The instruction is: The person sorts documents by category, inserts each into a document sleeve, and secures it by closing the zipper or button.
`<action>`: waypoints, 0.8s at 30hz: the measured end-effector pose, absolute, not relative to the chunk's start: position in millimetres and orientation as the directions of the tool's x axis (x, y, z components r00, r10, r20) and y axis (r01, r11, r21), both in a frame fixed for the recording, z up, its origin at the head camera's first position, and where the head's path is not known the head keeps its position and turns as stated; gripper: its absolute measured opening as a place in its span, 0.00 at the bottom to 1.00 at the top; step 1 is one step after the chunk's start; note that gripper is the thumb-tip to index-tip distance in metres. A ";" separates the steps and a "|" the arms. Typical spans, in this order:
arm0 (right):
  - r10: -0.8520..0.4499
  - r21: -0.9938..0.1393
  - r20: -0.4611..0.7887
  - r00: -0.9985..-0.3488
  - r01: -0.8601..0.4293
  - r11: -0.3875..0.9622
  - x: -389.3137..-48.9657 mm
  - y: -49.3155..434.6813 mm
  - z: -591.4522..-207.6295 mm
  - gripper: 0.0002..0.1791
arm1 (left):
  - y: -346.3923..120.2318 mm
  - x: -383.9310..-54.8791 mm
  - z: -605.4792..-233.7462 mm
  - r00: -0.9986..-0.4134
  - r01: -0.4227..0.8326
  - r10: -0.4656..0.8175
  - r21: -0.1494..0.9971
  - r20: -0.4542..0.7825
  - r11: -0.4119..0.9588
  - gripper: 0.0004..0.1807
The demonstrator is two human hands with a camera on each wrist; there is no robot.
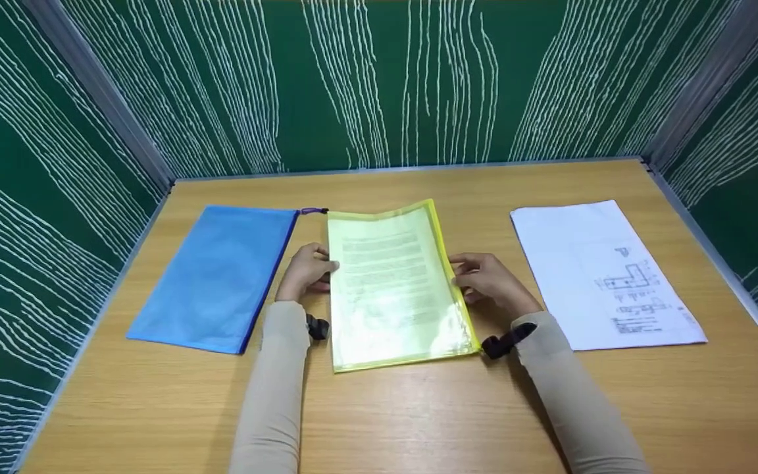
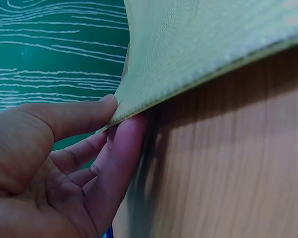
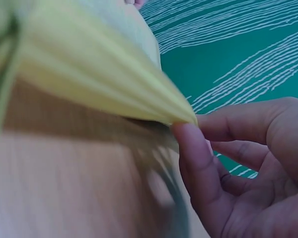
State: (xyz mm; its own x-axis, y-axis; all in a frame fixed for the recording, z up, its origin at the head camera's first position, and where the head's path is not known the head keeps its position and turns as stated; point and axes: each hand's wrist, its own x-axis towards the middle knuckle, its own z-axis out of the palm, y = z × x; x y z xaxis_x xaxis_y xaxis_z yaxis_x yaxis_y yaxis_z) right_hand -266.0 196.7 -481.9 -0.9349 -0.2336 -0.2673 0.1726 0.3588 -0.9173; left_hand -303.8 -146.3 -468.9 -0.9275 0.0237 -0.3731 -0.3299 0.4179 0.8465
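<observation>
A see-through yellow zip folder (image 1: 389, 289) with printed paper inside is held a little above the table, between both hands. My left hand (image 1: 309, 270) pinches its left edge between thumb and fingers; the left wrist view shows the thumb on top of the folder's edge (image 2: 188, 74) and fingers beneath. On the other side my right hand (image 1: 492, 282) pinches the yellow right edge, which bends to a point at the fingertips in the right wrist view, where the folder (image 3: 99, 64) looks blurred.
A blue zip folder (image 1: 214, 280) lies on the wooden table (image 1: 405, 421) at left, a dark zip pull beside its top corner. White sheets (image 1: 589, 276) with a printed drawing lie at right. Green walls (image 1: 392, 85) with white lines stand behind and at both sides.
</observation>
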 end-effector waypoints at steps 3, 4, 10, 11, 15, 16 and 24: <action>-0.232 -0.916 -0.265 -0.936 0.169 0.363 -264.7 203.7 -479.0 0.29 | -139.9 -304.7 -470.0 -0.928 -0.320 0.046 0.855 -0.369 0.408 0.19; -0.226 -0.915 -0.266 -0.937 0.172 0.365 -264.2 206.1 -477.9 0.29 | -137.4 -305.0 -470.1 -0.928 -0.317 0.054 0.857 -0.368 0.406 0.20; -0.204 -0.913 -0.257 -0.945 0.168 0.371 -260.6 222.3 -473.8 0.30 | -123.0 -307.3 -471.0 -0.928 -0.291 0.105 0.869 -0.358 0.400 0.28; -0.201 -0.912 -0.255 -0.946 0.167 0.374 -259.9 225.2 -473.2 0.30 | -120.4 -307.7 -471.2 -0.928 -0.287 0.111 0.873 -0.356 0.395 0.29; -0.179 -0.903 -0.267 -0.947 0.180 0.390 -258.2 236.4 -470.8 0.31 | -109.4 -309.6 -471.4 -0.926 -0.286 0.129 0.881 -0.356 0.378 0.31; -0.171 -0.900 -0.271 -0.947 0.187 0.393 -257.9 239.3 -470.3 0.31 | -106.5 -310.1 -471.5 -0.926 -0.283 0.133 0.883 -0.354 0.375 0.31; -0.166 -0.898 -0.227 -0.960 0.141 0.416 -254.3 262.2 -466.8 0.30 | -82.8 -310.4 -468.9 -0.934 -0.227 0.180 0.903 -0.308 0.366 0.30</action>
